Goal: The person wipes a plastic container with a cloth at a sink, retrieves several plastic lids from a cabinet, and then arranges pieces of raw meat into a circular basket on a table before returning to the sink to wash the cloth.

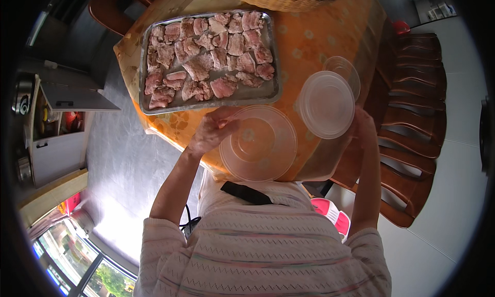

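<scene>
My left hand [215, 128] grips the rim of a round clear plastic bowl [258, 142] at the table's near edge. At the right, my right hand [363, 125] is at the edge of a round translucent plastic lid or container [327, 104]; its fingers are partly hidden, so its grip cannot be made out. Another clear round plastic piece [350, 74] lies partly beneath that one. Beyond my left hand, a rectangular metal tray [247, 98] holds rows of raw meat pieces [197, 67].
An orange patterned cloth covers the table [305, 38]. A wicker basket [278, 1] stands at the far edge. Wooden chairs [410, 123] line the right side, with another chair [106, 14] at the far left. A cabinet door [77, 98] hangs open at left.
</scene>
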Available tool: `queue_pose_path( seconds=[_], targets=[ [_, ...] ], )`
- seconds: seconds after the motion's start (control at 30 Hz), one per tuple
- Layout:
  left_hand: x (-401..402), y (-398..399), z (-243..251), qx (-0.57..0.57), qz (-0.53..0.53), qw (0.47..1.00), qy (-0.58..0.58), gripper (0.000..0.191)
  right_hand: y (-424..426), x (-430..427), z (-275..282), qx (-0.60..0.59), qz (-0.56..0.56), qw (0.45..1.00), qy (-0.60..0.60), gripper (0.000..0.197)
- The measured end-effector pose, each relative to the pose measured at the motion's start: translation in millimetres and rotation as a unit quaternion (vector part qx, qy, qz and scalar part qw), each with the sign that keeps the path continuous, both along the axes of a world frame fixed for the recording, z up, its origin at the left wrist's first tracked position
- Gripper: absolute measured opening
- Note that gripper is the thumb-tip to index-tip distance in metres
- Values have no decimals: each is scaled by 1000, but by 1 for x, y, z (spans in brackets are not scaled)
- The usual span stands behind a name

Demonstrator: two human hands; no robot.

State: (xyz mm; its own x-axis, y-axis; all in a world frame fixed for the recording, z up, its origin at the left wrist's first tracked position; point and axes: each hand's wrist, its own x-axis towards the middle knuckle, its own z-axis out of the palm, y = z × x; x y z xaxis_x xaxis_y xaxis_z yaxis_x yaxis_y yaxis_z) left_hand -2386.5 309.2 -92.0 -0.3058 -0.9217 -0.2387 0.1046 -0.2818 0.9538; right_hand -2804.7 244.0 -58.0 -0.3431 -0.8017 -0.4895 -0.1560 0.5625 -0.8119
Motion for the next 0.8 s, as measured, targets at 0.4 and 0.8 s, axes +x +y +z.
queue_pose_path(
  seconds=[0.4, 0.8],
  targets=[
    [-20, -3, 1, 15, 43, 998, 52, 32, 21, 3, 44, -135, 27, 972, -190, 32],
    [-19, -5, 16, 65, 50, 997, -3, 51, 72, 135, 46, 9, 291, 956, -16, 30]
  ],
)
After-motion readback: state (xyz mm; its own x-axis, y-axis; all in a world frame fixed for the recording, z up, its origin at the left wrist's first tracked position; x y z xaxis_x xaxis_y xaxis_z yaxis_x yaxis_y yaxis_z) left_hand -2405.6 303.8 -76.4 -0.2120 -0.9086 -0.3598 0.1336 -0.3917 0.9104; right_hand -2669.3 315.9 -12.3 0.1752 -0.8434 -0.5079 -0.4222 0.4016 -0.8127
